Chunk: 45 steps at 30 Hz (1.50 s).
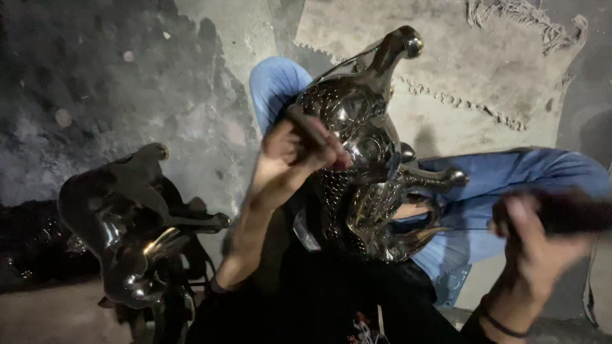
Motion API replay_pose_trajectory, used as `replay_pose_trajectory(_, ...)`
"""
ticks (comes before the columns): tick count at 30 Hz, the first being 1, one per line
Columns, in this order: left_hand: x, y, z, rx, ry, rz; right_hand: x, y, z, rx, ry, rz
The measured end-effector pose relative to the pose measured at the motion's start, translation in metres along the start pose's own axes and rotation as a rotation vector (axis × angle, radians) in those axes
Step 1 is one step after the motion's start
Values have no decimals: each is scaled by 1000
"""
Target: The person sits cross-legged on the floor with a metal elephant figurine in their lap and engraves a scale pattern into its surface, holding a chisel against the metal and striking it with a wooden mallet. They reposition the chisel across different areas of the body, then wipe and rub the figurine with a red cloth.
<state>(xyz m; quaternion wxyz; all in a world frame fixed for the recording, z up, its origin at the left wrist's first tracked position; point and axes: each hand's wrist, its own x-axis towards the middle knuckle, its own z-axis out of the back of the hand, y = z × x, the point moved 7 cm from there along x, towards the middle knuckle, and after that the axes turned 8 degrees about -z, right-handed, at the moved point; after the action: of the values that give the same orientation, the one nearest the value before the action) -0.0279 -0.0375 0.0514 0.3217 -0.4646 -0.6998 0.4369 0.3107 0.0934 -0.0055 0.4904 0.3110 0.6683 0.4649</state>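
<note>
While the shiny metal figure (pixel 357 146) sits propped on the person's lap in the middle of the frame, the work on it looks, by my judgement, well underway but not finished: its upper body gleams with a bright, mirror-like sheen and its fine dotted pattern reads clearly, yet the lower part near the lap looks darker and duller, so some surface seems left to treat. The left hand (pixel 287 159), centre frame, has its grip closed around a thin dark rod-like tool (pixel 312 130) whose tip rests against the figure's patterned side. The right hand (pixel 535 248), at the lower right, is blurred; its grip is wrapped around a dark, thick handle-like object (pixel 574 213), though what kind of tool it is I cannot tell. The figure itself is silvery-dark, rounded, with a curved neck ending in a knob at the upper centre and short limbs sticking out to the right, tilted over the blue trouser legs (pixel 510 185). At the lower left a second dark figure (pixel 137 223) of similar shape stands on the concrete floor (pixel 127 76), well apart from both hands, its surface mostly unlit with only a few glints.
</note>
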Motion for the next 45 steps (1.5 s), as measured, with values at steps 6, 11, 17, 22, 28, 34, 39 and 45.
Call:
replay_pose_trajectory(6,-11,2,10,-40,-169,70,1,73,-72,-81,288,356)
replay_pose_trajectory(11,-18,18,43,-14,-204,-82,28,30,-75,-386,121,222)
replay_pose_trajectory(17,-63,92,110,-291,-559,-103,63,-83,-47,286,19,-399)
replay_pose_trajectory(22,-108,160,119,-396,-671,-169,61,-96,-44,-751,108,-31)
replay_pose_trajectory(28,-110,179,99,-501,-620,-204,70,-119,-54,-661,210,-48)
replay_pose_trajectory(34,-82,123,98,-267,-572,-298,82,-132,-32,-665,173,-93)
replay_pose_trajectory(39,-29,76,112,58,-448,-305,89,-125,-22,-514,143,-70)
replay_pose_trajectory(45,44,42,67,206,32,-341,88,-79,-38,-792,35,26)
